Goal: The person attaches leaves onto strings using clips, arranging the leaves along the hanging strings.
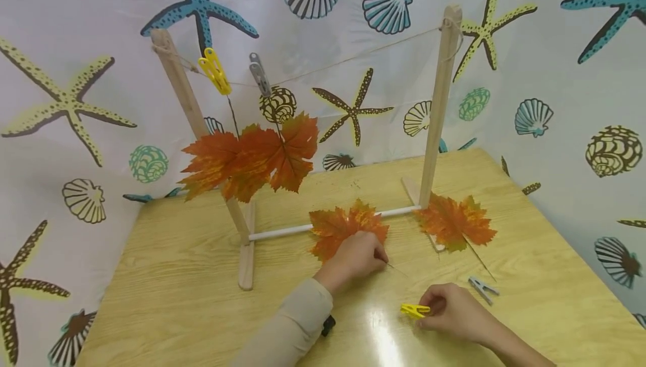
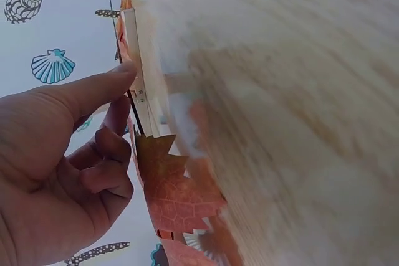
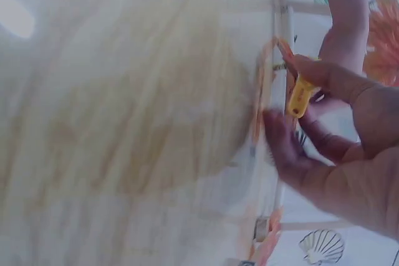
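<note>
My left hand (image 1: 359,257) pinches the thin stem of an orange maple leaf (image 1: 333,229) between thumb and fingers, low over the table. In the left wrist view the dark stem (image 2: 135,113) runs under the thumb down to the leaf's jagged edge. To the right, my right hand (image 1: 454,312) holds a yellow clothespin (image 1: 415,310) by one end, thumb against fingers. Beside that hand a grey clothespin (image 1: 483,289) lies on the table. Another orange maple leaf (image 1: 456,222) lies near the right post, its stem pointing toward me.
A wooden frame has a left post (image 1: 179,83), a right post (image 1: 440,109) and a white crossbar (image 1: 282,232). On its string (image 1: 348,59), a yellow clothespin (image 1: 215,72) and a grey clothespin (image 1: 259,74) hold up orange leaves (image 1: 247,156). A patterned cloth stands behind the table (image 1: 176,277).
</note>
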The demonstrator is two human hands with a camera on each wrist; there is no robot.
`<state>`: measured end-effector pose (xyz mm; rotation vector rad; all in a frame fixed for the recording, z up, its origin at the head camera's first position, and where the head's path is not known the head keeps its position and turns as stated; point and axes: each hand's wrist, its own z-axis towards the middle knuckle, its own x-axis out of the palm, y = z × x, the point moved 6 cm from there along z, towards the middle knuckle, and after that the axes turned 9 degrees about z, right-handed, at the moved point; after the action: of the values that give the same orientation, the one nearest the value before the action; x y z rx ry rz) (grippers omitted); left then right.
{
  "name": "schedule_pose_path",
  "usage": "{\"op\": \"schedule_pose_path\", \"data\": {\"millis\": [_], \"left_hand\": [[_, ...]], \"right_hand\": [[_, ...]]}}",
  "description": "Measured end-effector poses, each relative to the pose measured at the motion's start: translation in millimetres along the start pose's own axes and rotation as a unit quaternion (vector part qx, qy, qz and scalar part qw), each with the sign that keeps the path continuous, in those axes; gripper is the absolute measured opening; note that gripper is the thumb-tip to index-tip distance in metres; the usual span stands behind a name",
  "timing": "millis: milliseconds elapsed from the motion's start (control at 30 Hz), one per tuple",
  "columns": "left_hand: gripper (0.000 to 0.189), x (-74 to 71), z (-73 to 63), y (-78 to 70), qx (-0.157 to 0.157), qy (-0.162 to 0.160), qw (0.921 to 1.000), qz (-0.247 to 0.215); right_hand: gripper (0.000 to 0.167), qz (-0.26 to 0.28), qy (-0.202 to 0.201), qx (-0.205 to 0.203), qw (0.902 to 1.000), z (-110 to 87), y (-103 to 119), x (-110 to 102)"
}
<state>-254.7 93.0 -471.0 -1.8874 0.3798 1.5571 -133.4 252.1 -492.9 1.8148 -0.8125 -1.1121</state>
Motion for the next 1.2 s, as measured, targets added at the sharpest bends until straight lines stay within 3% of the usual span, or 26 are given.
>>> {"op": "schedule_pose_path", "data": {"millis": [167,467,600,733,833,967,1200], "left_hand": [[0.005,-3.6,2.4,1.0,0.004,-0.001,0.9999,-0.012],[0.006,-4.5,2.8,-0.2,0.011,0.008,0.9997,-0.017],[0.006,-7.4,1.8,-2.0,0.007,0.014,0.9998,-0.009],[0.008,-8.9,1.6,-0.4,-0.001,0.022,0.9997,-0.014],[0.008,-8.9,0.9,4.0,-0.014,0.023,0.9989,-0.038],[0.007,-9.0,-2.6,11.3,-0.042,0.024,0.9950,-0.088],[0.009,-15.8,-11.0,16.3,-0.081,0.024,0.9783,-0.189]], "right_hand": [[0.040,0.134,0.027,-0.009,0.9905,4.3,-3,-6],[0.051,0.202,0.045,-0.003,0.9783,3.5,-16,-14],[0.052,0.218,0.011,0.012,0.9758,7.3,-19,-19],[0.052,0.253,-0.044,0.038,0.9658,11.5,-19,-24],[0.051,0.275,-0.058,0.043,0.9587,12.5,-18,-25],[0.053,0.290,-0.042,0.032,0.9555,14.5,-15,-23],[0.063,0.291,-0.021,0.041,0.9556,16.6,-14,-18]]}}
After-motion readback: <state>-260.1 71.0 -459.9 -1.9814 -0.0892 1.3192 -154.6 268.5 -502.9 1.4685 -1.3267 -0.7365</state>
